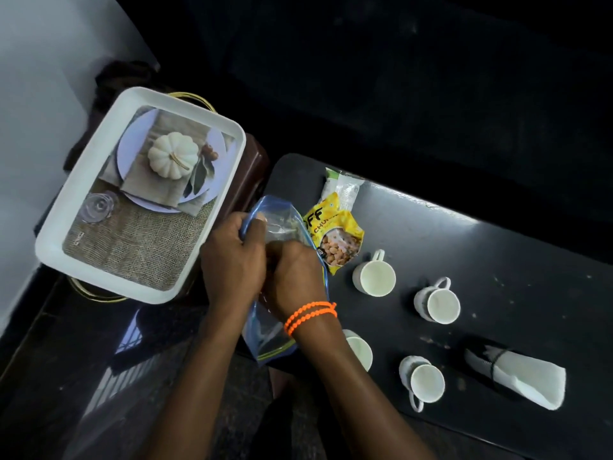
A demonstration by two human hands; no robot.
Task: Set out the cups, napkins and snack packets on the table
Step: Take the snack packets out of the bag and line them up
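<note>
Left hand (232, 257) pinches the rim of the limp, slippery zip bag (282, 227) while the right hand (292, 280), fingers hidden inside, likely grips a light, crinkly packet best taken by its edge.

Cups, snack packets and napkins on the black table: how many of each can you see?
White ceramic cups: 4
Snack packets: 2, one yellow, one white and green
White napkin bundles tied with a black band: 1
Total: 7

Dark table (497, 260) — cups (374, 277), packets (335, 234), napkins (527, 376)
</note>
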